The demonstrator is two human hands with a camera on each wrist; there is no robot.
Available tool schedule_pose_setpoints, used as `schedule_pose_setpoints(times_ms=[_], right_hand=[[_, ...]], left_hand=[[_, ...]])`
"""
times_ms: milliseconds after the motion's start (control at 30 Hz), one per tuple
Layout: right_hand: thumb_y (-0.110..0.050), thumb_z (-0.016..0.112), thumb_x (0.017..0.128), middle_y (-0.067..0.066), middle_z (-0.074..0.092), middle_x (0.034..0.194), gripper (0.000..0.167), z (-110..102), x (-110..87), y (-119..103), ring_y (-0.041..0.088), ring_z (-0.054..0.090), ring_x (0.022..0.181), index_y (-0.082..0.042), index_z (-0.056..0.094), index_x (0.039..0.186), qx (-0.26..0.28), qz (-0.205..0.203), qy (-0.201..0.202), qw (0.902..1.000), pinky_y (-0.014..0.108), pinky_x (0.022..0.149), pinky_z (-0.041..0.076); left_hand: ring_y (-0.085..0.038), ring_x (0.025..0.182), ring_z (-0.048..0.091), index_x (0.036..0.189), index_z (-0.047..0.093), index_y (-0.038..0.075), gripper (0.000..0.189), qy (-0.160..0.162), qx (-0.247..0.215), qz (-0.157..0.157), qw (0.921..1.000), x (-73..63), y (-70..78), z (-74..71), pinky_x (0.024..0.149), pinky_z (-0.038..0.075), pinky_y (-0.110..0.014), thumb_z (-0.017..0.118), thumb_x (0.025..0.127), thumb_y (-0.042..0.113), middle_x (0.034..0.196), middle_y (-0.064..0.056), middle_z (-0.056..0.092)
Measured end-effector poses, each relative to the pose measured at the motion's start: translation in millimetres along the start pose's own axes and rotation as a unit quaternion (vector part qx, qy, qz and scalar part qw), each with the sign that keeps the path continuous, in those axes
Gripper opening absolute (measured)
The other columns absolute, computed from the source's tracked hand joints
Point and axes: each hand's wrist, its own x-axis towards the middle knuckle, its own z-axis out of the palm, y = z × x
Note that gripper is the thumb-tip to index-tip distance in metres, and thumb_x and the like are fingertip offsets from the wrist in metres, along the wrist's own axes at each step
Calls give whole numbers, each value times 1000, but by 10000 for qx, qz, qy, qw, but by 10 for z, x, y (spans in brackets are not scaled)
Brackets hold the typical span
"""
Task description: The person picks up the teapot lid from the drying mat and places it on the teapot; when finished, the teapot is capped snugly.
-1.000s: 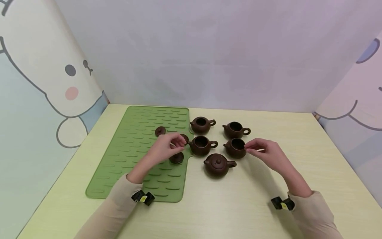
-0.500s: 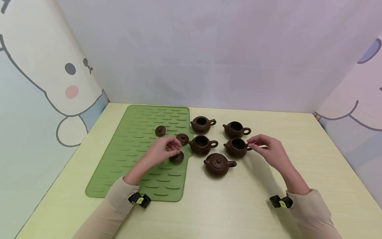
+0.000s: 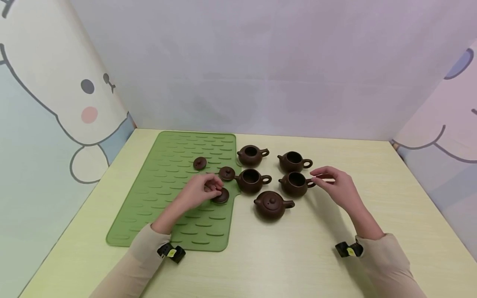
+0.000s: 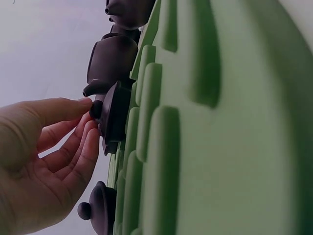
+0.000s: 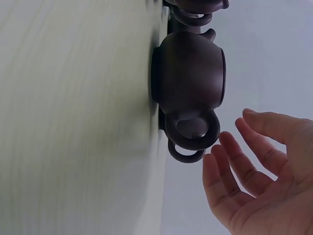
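Observation:
My left hand [image 3: 198, 191] is over the green mat, thumb and fingertips pinching the knob of a dark brown teapot lid [image 3: 220, 196]. In the left wrist view, that lid [image 4: 115, 115] lies flat on the mat's ridges. My right hand [image 3: 337, 187] is beside the handle of a lidless brown teapot [image 3: 294, 185]. The right wrist view shows its fingers loosely bent near the handle of that teapot [image 5: 190, 73], with nothing between thumb and fingers. Two more lids, one farther back [image 3: 200, 163] and one by a spout [image 3: 227, 173], lie on the mat.
Three other lidless teapots, back left [image 3: 250, 156], middle left [image 3: 249, 181] and back right [image 3: 292, 162], stand on the pale table [image 3: 283, 256]. A lidded teapot [image 3: 270, 206] stands in front. The ridged green mat [image 3: 149, 207] covers the left. A wall [image 3: 261, 74] rises behind.
My left hand has moved left and down from near the middle-left teapot's spout to the front lid's knob. My right hand has shifted slightly right, from the teapot's rim to beside its handle.

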Motion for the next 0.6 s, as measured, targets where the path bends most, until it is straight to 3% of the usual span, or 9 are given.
schedule_pose_setpoints(times_ms=[400,500,600], right_hand=[[-19,69,95,16,73,110,25,8,4,42,-18,54,89,-3,70,114,6,180,-446,9988,9,81,49],[-21,68,96,15,73,112,26,16,11,56,-6,62,95,-4,71,115,-73,248,-530,9983,12,80,51],[-21,68,96,15,73,112,24,24,18,67,18,69,102,-6,71,114,-146,265,-572,9979,16,78,52]], left_hand=[[-15,87,67,105,69,6,16,-75,-68,5,9999,-36,-19,4,75,57,-24,72,89,3,104,-10,72],[-14,87,67,105,69,6,17,-93,-7,3,10000,-36,-19,4,74,57,-24,73,89,3,103,-9,72],[-13,86,67,104,69,7,17,-94,40,-12,9999,-33,-19,4,74,57,-23,73,88,3,101,-8,72]])
